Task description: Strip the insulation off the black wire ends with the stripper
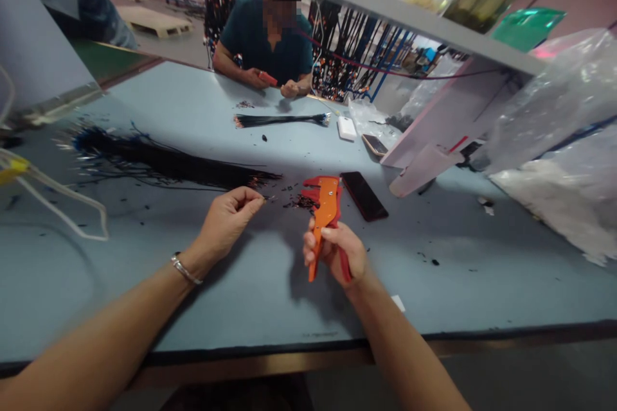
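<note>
My left hand (230, 221) pinches the end of a thin black wire (267, 198), whose tip points right toward the tool. My right hand (337, 250) is wrapped round the handles of an orange and red wire stripper (328, 202), its jaws facing left and up. A small gap lies between the wire tip and the jaws. Behind my left hand stretches a long bundle of black wires (168, 164) with blue and silver ends at the left. Small black scraps (303, 202) lie beside the stripper's jaws.
A black phone (364, 196) lies right of the stripper. Across the table (241, 308), a person (270, 45) holds a red tool near a smaller wire bundle (282, 120). A white box (346, 128) and another phone (375, 144) sit farther back. Plastic bags (544, 199) are at right.
</note>
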`<state>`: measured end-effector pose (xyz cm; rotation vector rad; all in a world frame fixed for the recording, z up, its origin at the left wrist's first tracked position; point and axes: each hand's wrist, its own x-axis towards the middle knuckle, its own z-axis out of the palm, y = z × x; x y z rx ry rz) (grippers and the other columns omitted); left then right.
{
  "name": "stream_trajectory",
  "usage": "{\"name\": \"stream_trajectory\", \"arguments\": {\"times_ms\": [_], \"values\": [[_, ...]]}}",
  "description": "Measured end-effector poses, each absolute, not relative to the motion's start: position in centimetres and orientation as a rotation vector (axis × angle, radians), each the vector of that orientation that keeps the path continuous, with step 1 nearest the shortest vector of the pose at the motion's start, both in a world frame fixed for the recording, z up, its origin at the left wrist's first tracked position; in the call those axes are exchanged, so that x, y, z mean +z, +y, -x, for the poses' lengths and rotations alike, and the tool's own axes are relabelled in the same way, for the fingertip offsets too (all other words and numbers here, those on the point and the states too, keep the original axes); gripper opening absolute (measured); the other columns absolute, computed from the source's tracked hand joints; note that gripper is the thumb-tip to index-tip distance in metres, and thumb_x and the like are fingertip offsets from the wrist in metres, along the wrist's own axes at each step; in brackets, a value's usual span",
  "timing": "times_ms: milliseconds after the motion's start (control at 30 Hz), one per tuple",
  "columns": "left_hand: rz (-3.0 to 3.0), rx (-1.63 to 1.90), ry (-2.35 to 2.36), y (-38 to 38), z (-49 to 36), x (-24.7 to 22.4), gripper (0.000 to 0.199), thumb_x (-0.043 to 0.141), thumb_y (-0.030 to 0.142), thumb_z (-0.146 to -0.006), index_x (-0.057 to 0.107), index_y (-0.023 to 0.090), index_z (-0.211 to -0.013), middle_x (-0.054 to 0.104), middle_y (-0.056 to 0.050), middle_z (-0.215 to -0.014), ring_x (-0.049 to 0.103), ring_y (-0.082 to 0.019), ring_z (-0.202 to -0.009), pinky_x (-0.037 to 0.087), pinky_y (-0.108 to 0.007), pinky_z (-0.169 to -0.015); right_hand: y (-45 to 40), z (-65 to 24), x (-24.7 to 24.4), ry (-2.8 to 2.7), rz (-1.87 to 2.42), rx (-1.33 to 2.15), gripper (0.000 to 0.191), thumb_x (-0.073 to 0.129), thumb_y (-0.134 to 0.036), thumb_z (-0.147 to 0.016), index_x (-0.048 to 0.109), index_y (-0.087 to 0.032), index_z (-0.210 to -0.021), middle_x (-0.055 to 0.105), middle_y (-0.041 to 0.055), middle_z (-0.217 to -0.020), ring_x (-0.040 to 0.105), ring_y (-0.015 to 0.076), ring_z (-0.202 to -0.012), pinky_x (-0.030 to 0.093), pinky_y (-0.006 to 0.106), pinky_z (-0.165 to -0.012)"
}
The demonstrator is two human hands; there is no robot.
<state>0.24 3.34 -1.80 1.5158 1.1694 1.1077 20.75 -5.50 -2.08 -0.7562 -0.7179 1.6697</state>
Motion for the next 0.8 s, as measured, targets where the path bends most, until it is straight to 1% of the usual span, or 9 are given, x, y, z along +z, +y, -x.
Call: {"name": "stream_trajectory", "arguments": {"times_ms": [67,133,367,467,533,600,700,733,800], "values": [[-1.535,1.097,1.177,3.2,-0.3,-1.7,0.022,0.065,0.039,-0.073,0.063,0.017,-0.071,0.056,0.002,-0.067,0.046,-0.012,-0.062,0.036,-0.022,-0.058,-5.5,-20.6,-2.0,-0.774,0.778,1.688,0.029,0.069,-0.029,-0.074,0.060,-0.014,-0.096,0.064,0.0030,-0.079,0.065,0.0169,-0.064,0.055,0.031,-0.061],[-1.554,1.092,1.179,3.0,-0.4,-1.5,0.023,0.064,0.040,-0.074,0.063,0.017,-0.071,0.056,0.002,-0.066,0.046,-0.012,-0.062,0.037,-0.022,-0.058,-5.6,-20.4,-2.0,-0.819,0.801,1.691,0.031,0.070,-0.029,-0.074,0.060,-0.014,-0.099,0.065,0.0045,-0.083,0.066,0.0181,-0.068,0.055,0.032,-0.063],[-1.642,1.101,1.192,2.4,-0.3,-0.8,0.020,0.060,0.037,-0.073,0.058,0.019,-0.065,0.051,0.002,-0.061,0.043,-0.013,-0.059,0.036,-0.023,-0.056,-5.8,-20.1,-1.9,-0.966,0.851,1.719,0.034,0.069,-0.032,-0.076,0.057,-0.015,-0.103,0.064,0.0046,-0.085,0.067,0.0191,-0.070,0.055,0.032,-0.062],[-1.678,1.112,1.177,2.1,-0.4,-0.6,0.018,0.061,0.035,-0.072,0.057,0.019,-0.063,0.049,0.002,-0.059,0.041,-0.013,-0.057,0.035,-0.024,-0.054,-5.8,-20.1,-1.5,-1.161,0.947,1.610,0.034,0.065,-0.033,-0.077,0.055,-0.016,-0.105,0.064,0.0043,-0.087,0.066,0.0185,-0.072,0.053,0.032,-0.062],[-1.683,1.104,1.157,1.9,-0.6,-0.6,0.018,0.062,0.034,-0.072,0.060,0.019,-0.063,0.051,0.001,-0.059,0.043,-0.013,-0.058,0.037,-0.024,-0.055,-5.9,-20.0,-1.3,-1.395,1.083,1.354,0.030,0.061,-0.031,-0.079,0.055,-0.017,-0.105,0.063,0.0033,-0.085,0.063,0.0174,-0.072,0.052,0.031,-0.064],[-1.659,1.094,1.139,1.7,-0.8,-0.7,0.017,0.064,0.034,-0.071,0.063,0.019,-0.063,0.054,0.000,-0.060,0.046,-0.014,-0.059,0.038,-0.024,-0.056,-6.0,-19.9,-1.3,-1.638,1.234,0.924,0.027,0.057,-0.027,-0.079,0.057,-0.018,-0.105,0.064,0.0036,-0.085,0.061,0.0177,-0.073,0.051,0.032,-0.069],[-1.523,1.103,1.079,1.5,-1.2,-1.2,0.015,0.067,0.032,-0.070,0.067,0.018,-0.067,0.060,0.000,-0.064,0.050,-0.014,-0.061,0.040,-0.023,-0.058,-6.1,-19.7,-1.7,-1.865,1.361,0.258,0.036,0.054,-0.025,-0.077,0.056,-0.016,-0.112,0.066,0.0095,-0.095,0.062,0.0222,-0.081,0.050,0.036,-0.076],[-1.457,1.102,1.045,1.4,-1.2,-1.4,0.014,0.069,0.031,-0.069,0.069,0.017,-0.069,0.063,0.000,-0.067,0.051,-0.013,-0.062,0.042,-0.022,-0.059,-6.1,-19.5,-1.9,-1.912,1.378,0.102,0.039,0.054,-0.025,-0.076,0.056,-0.015,-0.115,0.066,0.0115,-0.099,0.062,0.0238,-0.084,0.050,0.036,-0.077],[-1.325,1.085,0.983,1.4,-1.4,-1.9,0.015,0.072,0.031,-0.068,0.071,0.017,-0.072,0.066,-0.001,-0.071,0.053,-0.013,-0.062,0.044,-0.022,-0.060,-6.1,-19.3,-2.3,-1.997,1.391,-0.098,0.043,0.054,-0.023,-0.074,0.056,-0.013,-0.116,0.067,0.0130,-0.101,0.062,0.0255,-0.087,0.049,0.037,-0.076]]}}
